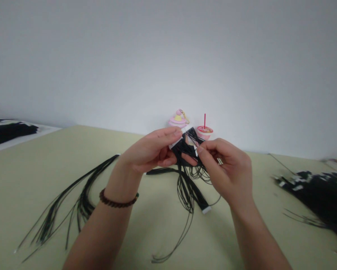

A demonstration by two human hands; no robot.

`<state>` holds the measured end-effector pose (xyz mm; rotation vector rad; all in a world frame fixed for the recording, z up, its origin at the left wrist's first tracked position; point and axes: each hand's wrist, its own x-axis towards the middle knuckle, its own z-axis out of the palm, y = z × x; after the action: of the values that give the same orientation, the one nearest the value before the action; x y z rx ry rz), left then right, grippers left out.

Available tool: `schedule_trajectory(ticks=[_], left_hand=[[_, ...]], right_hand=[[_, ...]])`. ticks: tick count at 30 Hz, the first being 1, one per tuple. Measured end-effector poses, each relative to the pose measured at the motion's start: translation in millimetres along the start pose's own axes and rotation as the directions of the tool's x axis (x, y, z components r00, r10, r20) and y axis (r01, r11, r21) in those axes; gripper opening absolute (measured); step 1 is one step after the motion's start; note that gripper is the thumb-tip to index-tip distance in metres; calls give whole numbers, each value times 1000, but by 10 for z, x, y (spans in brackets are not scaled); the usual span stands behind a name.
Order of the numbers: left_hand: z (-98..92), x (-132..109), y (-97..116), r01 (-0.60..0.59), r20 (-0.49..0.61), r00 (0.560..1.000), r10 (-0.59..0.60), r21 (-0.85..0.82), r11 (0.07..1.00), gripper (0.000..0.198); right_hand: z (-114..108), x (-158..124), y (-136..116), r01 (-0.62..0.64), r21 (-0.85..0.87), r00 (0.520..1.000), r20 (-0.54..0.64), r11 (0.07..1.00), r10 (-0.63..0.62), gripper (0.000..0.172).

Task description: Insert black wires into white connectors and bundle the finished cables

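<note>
My left hand point(162, 148), with a beaded bracelet at the wrist, is closed on a black wire harness point(185, 144) raised over the table. White connectors show at its thumb and fingertips, one of them a white connector point(188, 129). My right hand point(224, 161) pinches a small white connector point(196, 150) on the same harness, its thumb and forefinger together. Loose black wires hang below both hands. Beneath them lies a flat black cable with a white end plug point(206, 210). The far ends of several wires are hidden behind my right hand.
Loose black wires point(86, 191) lie on the pale green table point(123, 240) at left. A dark pile of harnesses point(322, 195) with white connectors is at right. More black cables point(11, 133) rest on white at far left. A pink ornament point(177, 120) and a cup with a red straw point(204, 131) stand by the wall.
</note>
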<state>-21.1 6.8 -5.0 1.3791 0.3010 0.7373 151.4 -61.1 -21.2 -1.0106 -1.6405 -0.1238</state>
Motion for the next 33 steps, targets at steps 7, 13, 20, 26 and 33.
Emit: schedule_trajectory(ticks=[7, 13, 20, 26, 33], left_hand=[[15, -8, -21, 15, -17, 1000, -15, 9, 1000, 22], [36, -11, 21, 14, -47, 999, -12, 33, 999, 23], [-107, -31, 51, -82, -183, 979, 95, 80, 993, 21], [-29, -14, 24, -14, -160, 986, 39, 156, 988, 23], [-25, -8, 56, -70, -190, 979, 77, 43, 997, 21]], right_hand=[[0, -3, -3, -11, 15, 1000, 28, 1000, 10, 14], [-16, 12, 24, -89, 71, 996, -3, 993, 90, 7], [-466, 110, 235, -389, 437, 904, 349, 811, 245, 19], [-597, 187, 378, -401, 565, 915, 213, 721, 342, 25], [-525, 213, 535, -299, 415, 954, 154, 859, 258, 21]])
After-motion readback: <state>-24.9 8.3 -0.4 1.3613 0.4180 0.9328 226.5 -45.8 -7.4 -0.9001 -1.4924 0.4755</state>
